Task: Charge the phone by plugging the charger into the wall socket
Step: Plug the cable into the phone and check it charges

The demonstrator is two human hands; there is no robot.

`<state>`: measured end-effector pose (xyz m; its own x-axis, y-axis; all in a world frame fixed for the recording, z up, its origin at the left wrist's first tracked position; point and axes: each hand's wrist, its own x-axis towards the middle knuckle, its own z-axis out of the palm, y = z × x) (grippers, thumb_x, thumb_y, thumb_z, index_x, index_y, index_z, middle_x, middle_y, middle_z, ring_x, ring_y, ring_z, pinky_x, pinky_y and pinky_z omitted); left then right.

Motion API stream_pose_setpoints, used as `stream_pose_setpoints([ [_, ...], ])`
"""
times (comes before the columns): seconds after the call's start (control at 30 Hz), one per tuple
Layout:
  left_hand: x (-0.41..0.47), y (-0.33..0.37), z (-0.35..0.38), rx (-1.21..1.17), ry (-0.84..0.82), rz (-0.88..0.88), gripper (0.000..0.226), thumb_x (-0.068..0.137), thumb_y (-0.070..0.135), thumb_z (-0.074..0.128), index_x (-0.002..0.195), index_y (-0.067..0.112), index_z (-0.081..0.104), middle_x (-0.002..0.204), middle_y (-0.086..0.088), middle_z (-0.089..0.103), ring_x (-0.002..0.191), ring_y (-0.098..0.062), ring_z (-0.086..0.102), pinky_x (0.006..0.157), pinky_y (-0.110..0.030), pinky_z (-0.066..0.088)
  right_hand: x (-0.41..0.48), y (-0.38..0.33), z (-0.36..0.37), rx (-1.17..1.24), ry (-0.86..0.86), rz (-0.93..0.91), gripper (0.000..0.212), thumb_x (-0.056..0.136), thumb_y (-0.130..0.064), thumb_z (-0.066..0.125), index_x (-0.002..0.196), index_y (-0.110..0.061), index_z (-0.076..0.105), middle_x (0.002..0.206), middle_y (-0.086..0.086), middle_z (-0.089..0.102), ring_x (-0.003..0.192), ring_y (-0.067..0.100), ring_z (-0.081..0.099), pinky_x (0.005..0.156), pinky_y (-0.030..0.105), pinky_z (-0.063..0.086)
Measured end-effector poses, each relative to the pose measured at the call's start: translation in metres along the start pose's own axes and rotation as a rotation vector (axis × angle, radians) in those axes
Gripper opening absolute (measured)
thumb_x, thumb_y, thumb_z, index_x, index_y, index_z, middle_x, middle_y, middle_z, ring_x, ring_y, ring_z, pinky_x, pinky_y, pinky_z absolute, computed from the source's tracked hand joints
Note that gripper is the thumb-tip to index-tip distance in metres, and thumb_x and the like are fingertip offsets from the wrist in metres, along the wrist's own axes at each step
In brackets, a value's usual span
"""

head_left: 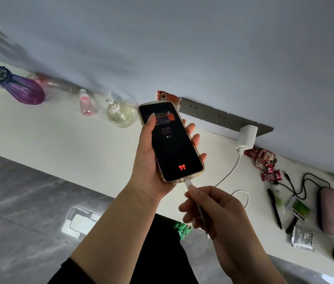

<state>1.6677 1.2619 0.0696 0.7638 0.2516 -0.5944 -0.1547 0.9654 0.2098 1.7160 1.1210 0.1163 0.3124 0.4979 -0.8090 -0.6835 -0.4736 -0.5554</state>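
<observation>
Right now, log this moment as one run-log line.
left hand: holds phone | right hand: cable plug at phone port | charger: in wall socket

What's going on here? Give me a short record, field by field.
left hand: holds the phone, screen lit
right hand: pinches the cable plug at the phone's bottom edge
charger: white, already in the wall socket strip
cable: white, runs from charger to phone
shelf: white, with bottles, a purple vase and small items

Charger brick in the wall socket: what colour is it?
White, like its cable; the charger brick shows clearly in the head view.
</observation>
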Motion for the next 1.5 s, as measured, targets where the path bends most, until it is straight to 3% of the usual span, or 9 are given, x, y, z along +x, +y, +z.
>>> stream_pose_setpoints([
  [0.3,0.005,0.001,0.001,0.046,-0.004,-0.016,0.073,0.083,0.062,0.055,0.14,0.018,0.046,0.125,-0.007,0.062,0.108,-0.025,0.062,0.091,-0.049,0.05,0.002,0.005,0.001,0.015,0.003,-0.047,0.029,0.06,-0.04,0.065,0.072,-0.017,0.077,0.074,0.011,0.077,0.058,0.015,0.069,0.057,0.025,0.05],
  [0.73,0.004,-0.002,-0.008,0.038,-0.021,-0.017,0.074,0.082,0.063,0.055,0.14,0.019,0.046,0.126,-0.006,0.063,0.11,-0.025,0.063,0.091,-0.048,0.05,0.011,0.015,-0.006,0.008,-0.075,-0.061,0.024,0.064,-0.038,0.065,0.071,-0.018,0.077,0.075,0.011,0.077,0.06,0.016,0.07,0.054,0.021,0.053],
  [0.87,0.003,-0.002,-0.015,0.03,-0.109,-0.065,0.086,0.075,0.076,0.049,0.139,0.019,0.046,0.131,-0.008,0.058,0.118,-0.028,0.059,0.097,-0.054,0.048,0.019,0.014,-0.018,-0.078,-0.164,-0.018,0.046,0.056,-0.057,0.066,0.081,-0.02,0.077,0.086,0.01,0.078,0.074,0.022,0.074,0.066,0.026,0.057],
  [0.97,0.002,-0.005,-0.022,0.046,-0.176,-0.07,0.1,0.071,0.082,0.035,0.146,0.016,0.036,0.139,-0.013,0.051,0.125,-0.032,0.054,0.104,-0.055,0.041,0.034,0.008,-0.029,-0.036,-0.114,-0.052,0.066,0.065,-0.071,0.049,0.09,-0.016,0.075,0.089,0.013,0.076,0.078,0.023,0.073,0.07,0.032,0.055],
  [1.03,0.002,-0.007,-0.027,0.059,-0.179,-0.069,0.095,0.077,0.081,0.025,0.146,0.016,0.036,0.141,-0.015,0.051,0.127,-0.032,0.052,0.103,-0.049,0.045,0.047,0.004,-0.032,0.024,-0.078,-0.06,0.072,0.073,-0.069,0.039,0.1,-0.01,0.07,0.093,0.013,0.076,0.082,0.022,0.073,0.072,0.03,0.056],
  [1.13,0.005,-0.012,-0.034,0.151,-0.145,-0.019,0.083,0.088,0.072,0.015,0.146,0.017,0.036,0.136,-0.017,0.052,0.127,-0.032,0.05,0.107,-0.049,0.042,0.067,0.0,-0.025,0.054,-0.065,-0.063,0.064,0.083,-0.065,0.034,0.106,-0.015,0.066,0.101,0.007,0.077,0.095,0.018,0.073,0.079,0.031,0.055],
  [1.23,0.008,-0.013,-0.046,0.272,-0.076,0.044,0.076,0.09,0.068,0.017,0.14,0.018,0.046,0.131,-0.016,0.058,0.123,-0.035,0.054,0.108,-0.054,0.039,0.085,0.002,-0.014,0.112,-0.095,-0.033,0.044,0.097,-0.051,0.032,0.108,-0.024,0.065,0.103,0.001,0.077,0.097,0.017,0.073,0.083,0.037,0.054],
  [1.4,0.018,0.0,-0.082,0.335,0.107,0.022,0.063,0.093,0.063,0.03,0.128,0.02,0.06,0.126,-0.014,0.065,0.117,-0.031,0.062,0.102,-0.05,0.046,0.119,0.027,-0.008,0.16,-0.105,-0.045,0.038,0.1,-0.037,0.038,0.117,-0.016,0.064,0.117,0.014,0.069,0.111,0.031,0.065,0.089,0.043,0.053],
  [1.5,0.031,0.006,-0.109,0.343,0.328,-0.001,0.058,0.093,0.062,0.034,0.12,0.021,0.064,0.116,-0.005,0.07,0.107,-0.023,0.066,0.092,-0.045,0.051,0.147,0.044,-0.004,0.207,-0.065,-0.004,0.036,0.1,-0.033,0.041,0.121,-0.011,0.061,0.122,0.019,0.067,0.112,0.036,0.065,0.096,0.053,0.051],
])
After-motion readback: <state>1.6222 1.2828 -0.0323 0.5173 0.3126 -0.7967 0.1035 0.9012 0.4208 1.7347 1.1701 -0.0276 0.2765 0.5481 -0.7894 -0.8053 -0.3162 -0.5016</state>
